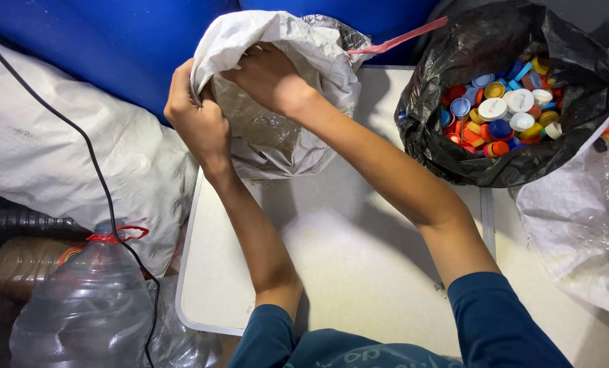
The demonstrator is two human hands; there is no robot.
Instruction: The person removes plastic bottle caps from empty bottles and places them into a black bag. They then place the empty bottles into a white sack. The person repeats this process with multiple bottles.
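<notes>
From the head view, the white woven sack stands at the far edge of the table, a little left of the middle. It is crumpled and its mouth is open toward the person; inside it looks grey and dusty, and what it contains I cannot tell.

The left hand has a closed grip on the left rim of the sack, with the fingers curled around the folded cloth. The right hand reaches across to the upper rim, its fingers bent over the edge and holding it. Both forearms stretch away from the body, in dark blue sleeves.

To the right a black plastic bag sits open, full of coloured bottle caps. A pink strip lies between the two bags. On the near left stands a big clear plastic bottle with a red handle, and a black cable runs over a large white bag.
</notes>
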